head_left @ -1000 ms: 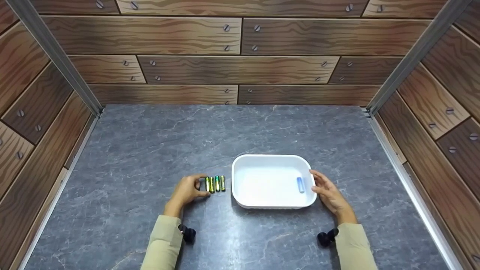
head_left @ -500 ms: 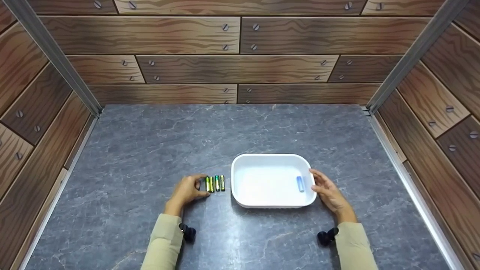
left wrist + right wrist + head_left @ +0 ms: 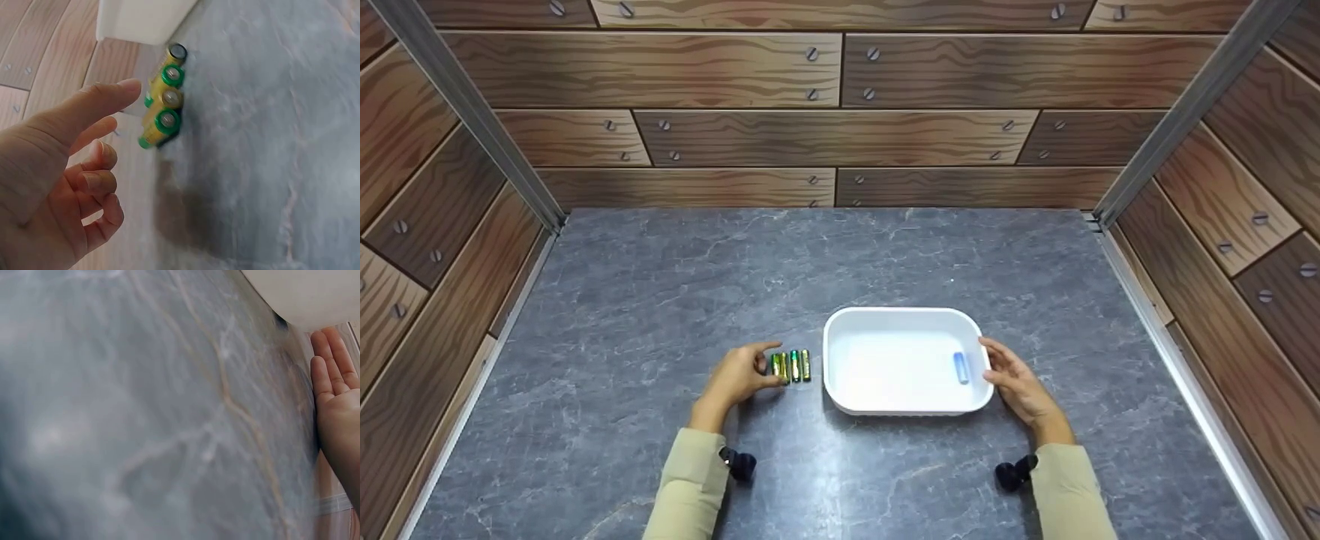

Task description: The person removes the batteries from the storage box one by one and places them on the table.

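Several gold-and-green batteries [image 3: 795, 366] lie side by side in a row on the table. My left hand [image 3: 735, 375] is at the left end of this row, with thumb and index finger spread apart. In the left wrist view the thumb [image 3: 107, 98] is apart from the batteries [image 3: 167, 98], and the other fingers are loosely bent around nothing. To the right of the row stands a white plastic tub [image 3: 907, 316]. A small blue cylinder [image 3: 961, 368] of battery size lies inside, near its right wall. My right hand [image 3: 1024, 390] holds the tub's right rim, thumb over the edge, fingers along the outer wall.
The tabletop [image 3: 697, 285] is grey and marble-patterned. Wood-print walls [image 3: 840, 135] enclose it at the back and both sides, with metal rails at the corners. A black wrist camera [image 3: 741, 466] sits on each forearm.
My left hand's thumb and index finger have shifted slightly right and spread wider beside the batteries. The right hand and the tub have stayed in place.
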`<state>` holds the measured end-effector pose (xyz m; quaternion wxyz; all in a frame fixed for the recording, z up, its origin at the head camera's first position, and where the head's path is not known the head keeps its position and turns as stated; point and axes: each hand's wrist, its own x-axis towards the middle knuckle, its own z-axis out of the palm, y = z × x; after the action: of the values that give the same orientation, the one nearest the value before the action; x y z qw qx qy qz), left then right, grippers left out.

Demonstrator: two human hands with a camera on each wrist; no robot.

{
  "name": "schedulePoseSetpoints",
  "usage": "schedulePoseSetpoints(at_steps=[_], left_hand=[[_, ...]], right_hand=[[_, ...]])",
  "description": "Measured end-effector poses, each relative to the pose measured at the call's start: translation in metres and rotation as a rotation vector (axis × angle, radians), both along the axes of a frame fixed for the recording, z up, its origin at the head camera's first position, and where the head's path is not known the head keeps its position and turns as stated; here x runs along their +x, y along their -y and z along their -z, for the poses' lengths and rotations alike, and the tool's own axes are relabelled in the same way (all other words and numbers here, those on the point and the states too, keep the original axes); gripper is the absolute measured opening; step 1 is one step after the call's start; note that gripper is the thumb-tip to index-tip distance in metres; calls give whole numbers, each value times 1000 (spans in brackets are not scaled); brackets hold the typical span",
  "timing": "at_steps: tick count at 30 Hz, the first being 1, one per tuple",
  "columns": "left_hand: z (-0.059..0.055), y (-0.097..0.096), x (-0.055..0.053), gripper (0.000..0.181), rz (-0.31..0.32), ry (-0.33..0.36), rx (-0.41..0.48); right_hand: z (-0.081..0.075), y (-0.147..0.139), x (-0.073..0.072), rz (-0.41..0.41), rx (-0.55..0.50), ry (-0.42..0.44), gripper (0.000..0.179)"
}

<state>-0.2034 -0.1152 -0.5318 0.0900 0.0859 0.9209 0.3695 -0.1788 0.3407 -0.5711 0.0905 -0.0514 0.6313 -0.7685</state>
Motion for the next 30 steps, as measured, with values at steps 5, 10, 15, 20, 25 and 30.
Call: schedulePoseSetpoints(at_steps=[5,10,15,20,25,30], left_hand=[[-9,-9,2,56,8,-33,13],[-16,-20,4,48,43,-118,41],[-21,-33,8,46,101,-177,81],[-24,-50,9,46,164,-206,100],[-28,-66,9,45,193,-183,92],[-29,-77,9,44,220,-177,100]], right_hand=[[-1,0,0,14,15,14,49],[-3,1,0,40,37,45,49],[-2,1,0,42,39,50,49],[-2,1,0,41,31,41,50],[-1,1,0,26,17,20,51],[-1,0,0,12,4,6,51]])
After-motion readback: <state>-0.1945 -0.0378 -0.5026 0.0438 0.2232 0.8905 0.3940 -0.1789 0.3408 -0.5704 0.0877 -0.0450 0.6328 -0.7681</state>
